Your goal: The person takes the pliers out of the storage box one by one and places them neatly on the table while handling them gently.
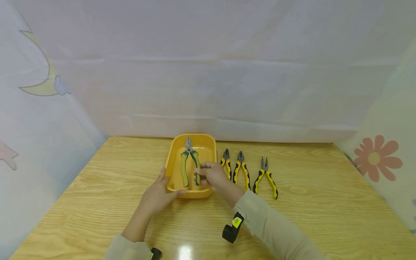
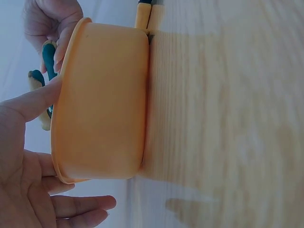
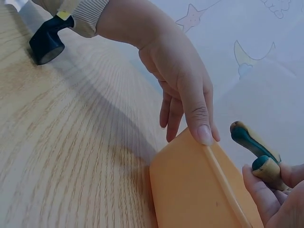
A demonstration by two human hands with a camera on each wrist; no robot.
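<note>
A pair of combination pliers (image 1: 184, 169) with green and yellow handles is over the inside of a yellow plastic box (image 1: 191, 195), jaws toward the back wall, handles spread. My right hand (image 1: 212, 176) pinches its right handle near the end; the left handle is free. At the box's near left corner, my left hand (image 1: 157, 196) rests with the thumb on the front rim and extended fingers along the left side. The left wrist view shows that hand's lower fingers (image 2: 83, 205) reaching past the rim, loosely straight. Whether the pliers touch the box floor, I cannot tell.
Right of the box lie more yellow-and-black pliers: one pair (image 1: 226, 164) close beside it, another pair (image 1: 241, 168), and long-nose pliers (image 1: 265, 177) farther right. All rest on the wooden table (image 1: 308, 202). A pale cloth wall (image 1: 208, 90) stands behind.
</note>
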